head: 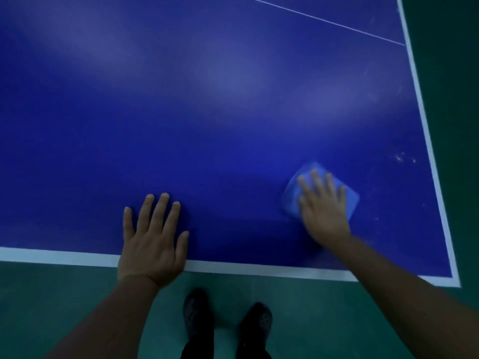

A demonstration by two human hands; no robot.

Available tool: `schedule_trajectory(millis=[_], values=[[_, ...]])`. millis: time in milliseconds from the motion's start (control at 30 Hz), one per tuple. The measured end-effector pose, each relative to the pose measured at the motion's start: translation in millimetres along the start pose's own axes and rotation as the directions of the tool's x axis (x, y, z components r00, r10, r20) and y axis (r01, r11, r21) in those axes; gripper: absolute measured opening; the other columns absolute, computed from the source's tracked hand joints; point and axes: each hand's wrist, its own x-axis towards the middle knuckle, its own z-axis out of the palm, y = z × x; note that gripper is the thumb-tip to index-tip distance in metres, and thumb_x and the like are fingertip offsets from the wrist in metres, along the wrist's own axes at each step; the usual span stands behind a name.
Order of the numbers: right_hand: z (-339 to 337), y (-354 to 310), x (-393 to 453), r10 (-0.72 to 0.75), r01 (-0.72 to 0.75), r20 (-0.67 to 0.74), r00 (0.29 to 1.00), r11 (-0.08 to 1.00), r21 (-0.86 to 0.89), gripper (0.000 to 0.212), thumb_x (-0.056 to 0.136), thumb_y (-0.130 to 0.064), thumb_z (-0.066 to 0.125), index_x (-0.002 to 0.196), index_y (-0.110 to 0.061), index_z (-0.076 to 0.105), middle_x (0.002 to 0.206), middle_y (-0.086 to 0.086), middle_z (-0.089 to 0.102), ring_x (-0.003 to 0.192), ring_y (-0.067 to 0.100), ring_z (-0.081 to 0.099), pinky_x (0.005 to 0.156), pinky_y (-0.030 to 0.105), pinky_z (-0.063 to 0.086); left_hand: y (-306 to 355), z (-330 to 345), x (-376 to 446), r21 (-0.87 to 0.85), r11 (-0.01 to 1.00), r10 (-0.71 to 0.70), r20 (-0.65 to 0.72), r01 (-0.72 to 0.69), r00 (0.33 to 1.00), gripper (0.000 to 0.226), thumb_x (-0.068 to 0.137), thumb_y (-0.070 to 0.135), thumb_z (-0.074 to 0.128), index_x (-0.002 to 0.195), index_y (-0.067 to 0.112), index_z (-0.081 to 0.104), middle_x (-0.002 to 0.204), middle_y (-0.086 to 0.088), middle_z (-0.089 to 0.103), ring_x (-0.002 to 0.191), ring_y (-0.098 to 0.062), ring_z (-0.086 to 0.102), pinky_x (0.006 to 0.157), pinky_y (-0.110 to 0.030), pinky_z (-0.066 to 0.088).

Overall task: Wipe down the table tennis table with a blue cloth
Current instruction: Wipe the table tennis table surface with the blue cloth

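The dark blue table tennis table fills most of the head view, with white lines along its near and right edges. A folded light blue cloth lies flat on the table near its front right corner. My right hand presses down on the cloth with fingers spread; it is blurred. My left hand rests flat on the bare table at the near edge, fingers apart, holding nothing.
A thin white centre line crosses the far right of the table. Pale specks mark the surface near the right edge. Green floor lies below and to the right. My dark shoes stand just under the near edge.
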Motion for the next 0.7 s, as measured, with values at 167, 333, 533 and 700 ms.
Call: schedule_trajectory(millis=[167, 333, 533, 700], values=[[8.9, -56.6, -4.7, 0.368, -0.359, -0.053, 0.928, 0.925, 0.127, 0.053, 0.103, -0.047, 0.029, 0.155, -0.037, 0.030, 0.165, -0.002, 0.021, 0.152, 0.031, 0.016, 0.117, 0.063, 0.012, 4.8, -2.0, 0.2, 0.032, 0.999, -0.016, 0.010, 0.015, 1.000, 0.070, 0.095, 0.050, 0.022, 0.149, 0.009, 0.040, 0.159, -0.013, 0.030, 0.149, -0.034, 0.020, 0.119, -0.061, 0.009], [14.8, -55.9, -67.1, -0.054, 0.050, 0.047, 0.997, 0.995, 0.085, 0.052, 0.104, -0.052, 0.022, 0.154, -0.039, 0.028, 0.166, -0.005, 0.019, 0.154, 0.027, 0.011, 0.120, 0.060, 0.010, 14.7, -11.6, -3.0, 0.058, 0.997, -0.060, 0.010, 0.060, 0.998, 0.073, 0.094, 0.050, 0.018, 0.149, 0.006, 0.038, 0.158, -0.015, 0.032, 0.149, -0.034, 0.022, 0.118, -0.060, 0.009], [10.7, 34.3, -75.5, 0.378, -0.378, 0.021, 0.926, 0.922, 0.082, 0.052, 0.105, -0.048, 0.026, 0.156, -0.038, 0.026, 0.166, -0.005, 0.017, 0.154, 0.029, 0.009, 0.120, 0.061, 0.007, 83.2, -14.5, -9.1, -0.118, 0.992, -0.050, -0.085, 0.040, 0.995, 0.066, 0.092, 0.041, 0.030, 0.142, 0.002, 0.048, 0.152, -0.019, 0.041, 0.144, -0.036, 0.031, 0.120, -0.058, 0.010], [20.4, -6.5, -97.4, -0.093, 0.095, -0.018, 0.995, 0.989, 0.117, 0.051, 0.104, -0.046, 0.027, 0.153, -0.035, 0.033, 0.163, 0.001, 0.028, 0.151, 0.034, 0.022, 0.118, 0.064, 0.013, 182.4, -1.1, -1.0, -0.267, 0.964, -0.050, -0.179, 0.000, 0.983, 0.061, 0.094, 0.037, 0.032, 0.138, 0.000, 0.052, 0.150, -0.019, 0.044, 0.142, -0.036, 0.035, 0.120, -0.056, 0.014]])
